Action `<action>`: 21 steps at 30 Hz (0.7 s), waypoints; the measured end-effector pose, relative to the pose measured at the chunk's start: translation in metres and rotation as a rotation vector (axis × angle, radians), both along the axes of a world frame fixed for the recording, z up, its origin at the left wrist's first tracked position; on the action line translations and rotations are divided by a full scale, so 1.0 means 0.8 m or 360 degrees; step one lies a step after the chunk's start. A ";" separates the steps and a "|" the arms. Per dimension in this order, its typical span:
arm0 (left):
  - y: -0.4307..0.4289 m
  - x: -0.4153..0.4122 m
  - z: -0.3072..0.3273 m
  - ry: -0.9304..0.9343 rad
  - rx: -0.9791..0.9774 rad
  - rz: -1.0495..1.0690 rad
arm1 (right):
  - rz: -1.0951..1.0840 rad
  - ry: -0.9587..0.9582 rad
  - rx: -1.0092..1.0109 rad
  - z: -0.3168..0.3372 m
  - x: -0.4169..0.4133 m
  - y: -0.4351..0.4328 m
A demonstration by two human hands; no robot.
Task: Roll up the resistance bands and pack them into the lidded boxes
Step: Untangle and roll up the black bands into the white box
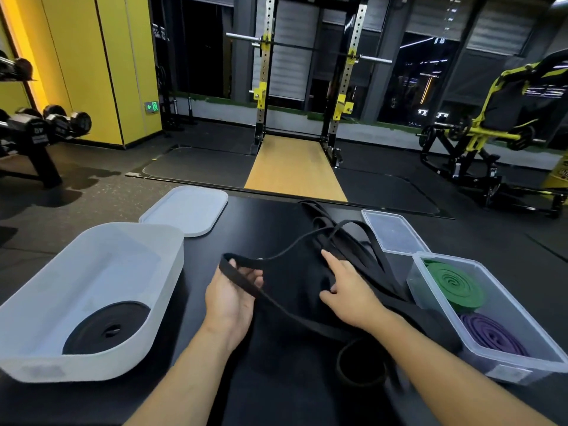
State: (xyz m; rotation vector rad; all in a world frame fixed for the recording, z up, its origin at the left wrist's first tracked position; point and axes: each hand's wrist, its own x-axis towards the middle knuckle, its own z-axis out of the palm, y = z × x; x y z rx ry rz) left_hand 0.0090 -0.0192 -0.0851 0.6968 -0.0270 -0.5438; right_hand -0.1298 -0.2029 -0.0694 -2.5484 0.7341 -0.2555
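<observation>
We grip a black band [246, 285] in left hand [230, 302], fingers [256, 276] curled round it. Right hand [350, 293], fingers wide, rests on band pile [368, 265], right of white box [92, 272].

This is a gym. A squat rack [265, 87] with a barbell [307, 48] stands over a wooden platform [295, 167]. Dumbbells [52, 121] sit left, a yellow weight machine [479, 133] stands right, and black bands [353, 250] lie on the table [276, 216].

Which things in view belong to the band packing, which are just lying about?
Job: loose black bands, white box, white lid, clear box, clear lid, black roll, green roll, purple roll.
Lying about: dumbbells, squat rack, yellow machine.
</observation>
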 end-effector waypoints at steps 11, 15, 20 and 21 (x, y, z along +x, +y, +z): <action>0.012 0.009 -0.006 0.0096 -0.0346 -0.0418 | 0.0605 -0.0103 -0.0100 0.034 0.033 0.050; 0.017 0.011 -0.007 0.0240 -0.0460 -0.0360 | 0.0903 0.0422 -0.0458 0.026 0.025 0.074; 0.016 0.003 0.004 0.0154 -0.0316 -0.0223 | 0.0609 0.0111 -0.0609 0.038 0.031 0.077; 0.015 -0.001 0.006 0.0043 -0.0241 -0.0222 | 0.0521 0.0045 -0.0521 0.043 0.035 0.079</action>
